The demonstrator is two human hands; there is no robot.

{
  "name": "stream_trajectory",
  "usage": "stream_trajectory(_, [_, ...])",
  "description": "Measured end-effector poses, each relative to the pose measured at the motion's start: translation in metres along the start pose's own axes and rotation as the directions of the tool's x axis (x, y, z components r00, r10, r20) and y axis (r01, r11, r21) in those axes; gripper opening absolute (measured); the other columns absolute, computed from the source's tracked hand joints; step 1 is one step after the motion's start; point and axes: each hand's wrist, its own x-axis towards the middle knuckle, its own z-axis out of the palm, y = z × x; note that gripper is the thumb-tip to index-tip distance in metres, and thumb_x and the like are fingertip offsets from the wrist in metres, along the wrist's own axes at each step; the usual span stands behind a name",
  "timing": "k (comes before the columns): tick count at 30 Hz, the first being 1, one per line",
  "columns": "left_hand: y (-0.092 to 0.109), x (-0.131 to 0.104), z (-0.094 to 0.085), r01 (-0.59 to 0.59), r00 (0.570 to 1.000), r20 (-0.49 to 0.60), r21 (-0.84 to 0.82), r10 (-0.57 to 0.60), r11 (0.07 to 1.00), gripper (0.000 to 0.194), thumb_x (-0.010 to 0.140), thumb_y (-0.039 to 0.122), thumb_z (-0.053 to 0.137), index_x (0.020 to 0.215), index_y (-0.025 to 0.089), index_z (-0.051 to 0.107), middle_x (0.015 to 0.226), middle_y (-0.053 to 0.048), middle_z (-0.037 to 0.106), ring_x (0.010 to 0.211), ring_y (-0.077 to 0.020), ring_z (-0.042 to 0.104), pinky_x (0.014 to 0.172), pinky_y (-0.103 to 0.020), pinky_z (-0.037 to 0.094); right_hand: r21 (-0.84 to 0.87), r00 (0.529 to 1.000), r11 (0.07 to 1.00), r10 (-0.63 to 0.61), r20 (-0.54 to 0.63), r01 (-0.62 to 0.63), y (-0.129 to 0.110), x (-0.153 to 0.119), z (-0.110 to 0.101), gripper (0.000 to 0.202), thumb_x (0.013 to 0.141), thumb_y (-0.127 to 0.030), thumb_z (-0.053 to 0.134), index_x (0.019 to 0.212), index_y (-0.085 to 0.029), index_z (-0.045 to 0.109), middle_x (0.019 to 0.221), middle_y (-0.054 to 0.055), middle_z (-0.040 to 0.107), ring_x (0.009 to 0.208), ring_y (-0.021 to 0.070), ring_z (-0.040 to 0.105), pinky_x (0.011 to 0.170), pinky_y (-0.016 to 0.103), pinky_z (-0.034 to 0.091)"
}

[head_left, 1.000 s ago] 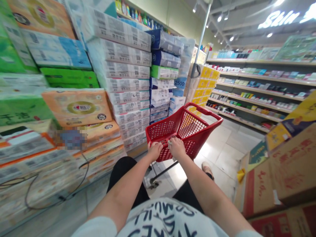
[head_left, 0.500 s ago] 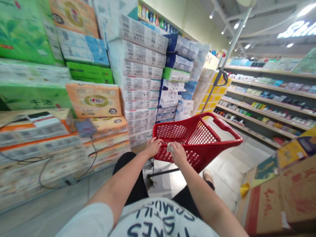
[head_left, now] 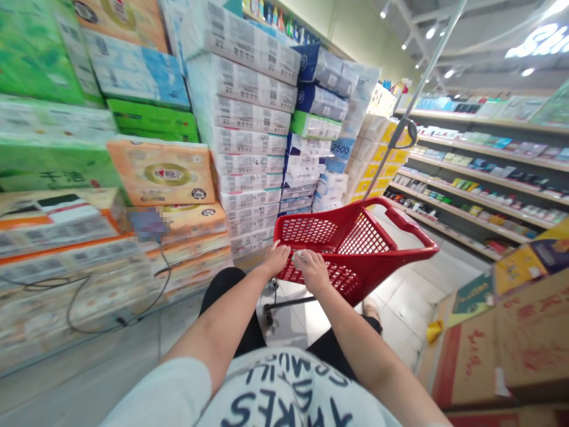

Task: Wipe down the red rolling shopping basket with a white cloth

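Observation:
A red plastic shopping cart (head_left: 382,261) stands right in front of me, its handle toward the right. My left hand (head_left: 276,260) is closed over the near rim at the cart's left corner. Just to the right, my right hand (head_left: 315,271) presses a small crumpled whitish cloth (head_left: 299,259) against the same rim. The fingers cover most of the cloth, so whether it is paper or fabric is unclear. Through its lattice walls, the part of the basket that shows looks bare.
Stacked tissue packs (head_left: 162,173) fill the left side, with a black cable (head_left: 120,323) hanging over them. Taller piles of white packs (head_left: 251,112) rise behind the cart. Cardboard boxes (head_left: 473,356) are at the lower right, and stocked shelves (head_left: 484,172) line the far right.
My right hand has slid a little left along the rim with the cloth, closer to my left hand. My left hand keeps its place on the rim. The view has shifted slightly.

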Motion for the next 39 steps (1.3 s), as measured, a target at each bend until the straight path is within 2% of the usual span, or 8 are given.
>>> stream_trajectory(4, [0.000, 0.001, 0.001, 0.072, 0.997, -0.028, -0.048, -0.073, 0.996, 0.035, 0.098, 0.027, 0.028, 0.082, 0.020, 0.058, 0.102, -0.005, 0.066, 0.131, -0.0251, 0.038, 0.113, -0.048, 0.029, -0.073, 0.982, 0.997, 0.049, 0.180, -0.036, -0.006, -0.010, 0.003, 0.030, 0.092, -0.023, 0.048, 0.117, -0.022, 0.063, 0.113, 0.010, 0.061, 0.102, 0.0229, 0.048, 0.088, 0.037, 0.039])
stream_trajectory(9, [0.000, 0.000, 0.003, 0.075, 0.995, -0.066, -0.058, -0.079, 0.995, 0.034, 0.098, 0.029, 0.031, 0.079, 0.020, 0.057, 0.097, -0.005, 0.067, 0.129, -0.0254, 0.040, 0.112, -0.048, 0.028, -0.053, 0.994, 0.997, 0.053, 0.093, -0.048, -0.010, -0.012, 0.005, 0.038, 0.090, -0.023, 0.050, 0.127, -0.023, 0.057, 0.122, 0.009, 0.056, 0.112, 0.0236, 0.044, 0.090, 0.036, 0.037])
stream_trajectory(15, [-0.003, -0.001, 0.007, 0.036, 0.992, -0.115, -0.065, -0.044, 0.997, 0.036, 0.098, 0.029, 0.028, 0.078, 0.020, 0.057, 0.095, -0.007, 0.067, 0.125, -0.0244, 0.043, 0.112, -0.046, 0.030, -0.004, 0.977, 0.997, 0.071, 0.201, -0.072, -0.002, -0.018, 0.011, 0.029, 0.088, -0.021, 0.053, 0.114, -0.025, 0.064, 0.117, 0.007, 0.058, 0.105, 0.0225, 0.046, 0.090, 0.034, 0.041])
stream_trajectory(19, [-0.005, 0.000, 0.008, 0.038, 0.993, -0.115, -0.033, -0.041, 0.999, 0.035, 0.098, 0.029, 0.029, 0.078, 0.021, 0.056, 0.094, -0.005, 0.067, 0.125, -0.0219, 0.043, 0.113, -0.043, 0.030, 0.028, 0.989, 0.994, 0.103, 0.110, -0.106, 0.000, -0.022, 0.019, 0.037, 0.088, -0.020, 0.053, 0.124, -0.024, 0.059, 0.124, 0.008, 0.054, 0.109, 0.0221, 0.045, 0.096, 0.033, 0.039])
stream_trajectory(25, [-0.006, 0.000, 0.008, 0.018, 0.992, -0.123, -0.033, -0.022, 0.999, 0.033, 0.098, 0.028, 0.030, 0.078, 0.021, 0.056, 0.092, -0.004, 0.066, 0.124, -0.0220, 0.044, 0.113, -0.043, 0.031, -0.020, 0.941, 0.988, 0.150, 0.304, -0.151, 0.000, -0.028, 0.025, 0.028, 0.086, -0.019, 0.054, 0.111, -0.026, 0.066, 0.111, 0.008, 0.058, 0.100, 0.0224, 0.048, 0.087, 0.034, 0.042])
stream_trajectory(30, [-0.004, 0.000, 0.006, 0.006, 0.993, -0.114, -0.039, -0.010, 0.999, 0.034, 0.098, 0.026, 0.029, 0.078, 0.021, 0.055, 0.091, -0.003, 0.066, 0.121, -0.0201, 0.045, 0.114, -0.043, 0.029, -0.007, 0.983, 0.991, 0.134, 0.123, -0.135, -0.001, -0.018, 0.019, 0.036, 0.088, -0.022, 0.052, 0.124, -0.025, 0.059, 0.120, 0.009, 0.054, 0.107, 0.0228, 0.045, 0.096, 0.037, 0.037])
stream_trajectory(36, [-0.002, 0.000, 0.005, 0.001, 0.996, -0.095, -0.020, -0.003, 1.000, 0.033, 0.097, 0.022, 0.031, 0.074, 0.021, 0.055, 0.086, -0.002, 0.064, 0.116, -0.0190, 0.049, 0.114, -0.041, 0.029, -0.005, 0.973, 0.994, 0.107, 0.206, -0.108, -0.002, -0.013, 0.019, 0.025, 0.090, -0.022, 0.050, 0.110, -0.025, 0.065, 0.114, 0.007, 0.058, 0.101, 0.0222, 0.047, 0.088, 0.034, 0.042])
stream_trajectory(39, [-0.002, 0.001, 0.006, 0.012, 0.995, -0.100, -0.016, -0.014, 1.000, 0.033, 0.097, 0.022, 0.031, 0.074, 0.021, 0.055, 0.087, -0.002, 0.064, 0.117, -0.0201, 0.048, 0.113, -0.042, 0.030, 0.013, 0.986, 0.994, 0.110, 0.125, -0.113, -0.003, -0.007, 0.019, 0.027, 0.092, -0.025, 0.049, 0.115, -0.024, 0.063, 0.116, 0.008, 0.057, 0.101, 0.0219, 0.048, 0.089, 0.033, 0.042])
